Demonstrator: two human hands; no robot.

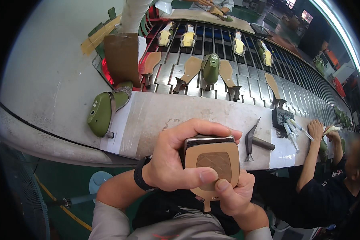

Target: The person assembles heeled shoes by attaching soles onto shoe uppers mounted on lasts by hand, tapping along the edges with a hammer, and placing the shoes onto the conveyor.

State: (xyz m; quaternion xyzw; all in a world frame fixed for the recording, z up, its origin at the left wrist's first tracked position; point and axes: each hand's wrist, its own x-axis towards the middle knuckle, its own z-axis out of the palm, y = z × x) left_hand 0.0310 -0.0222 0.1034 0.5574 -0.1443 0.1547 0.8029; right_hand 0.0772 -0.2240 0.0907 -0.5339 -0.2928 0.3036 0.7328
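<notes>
"Where did you find the piece?"

"In front of the torso, off the near edge of the surface (180, 116). From my remote seat I saw a tan-soled shoe (218, 158) turned sole up, its heel end toward the body."

"And the grip?"

"Both hands were closed on it. The left hand (174, 164) wrapped the toe end, fingers curled over the far edge; the right hand (237, 196) clasped the near side. Their thumbs almost met on the sole, which I judged gave a firm press with fingers backing it, though the underside was hidden from me."

"What lay on the surface?"

"A hammer (262, 143) to the right, placed for easy reach, I supposed. Beyond it stood a black block (279, 117) with white tools (293, 138) against it. At left, a green shoe last (100, 114) lay partly over white paper (122, 130), perhaps against scuffs."

"And the room?"

"A slatted conveyor (250, 74) carried more tan soles (191, 69). A co-worker (320, 204) leaned in at right, and a strip light (344, 32) shone overhead."
</notes>
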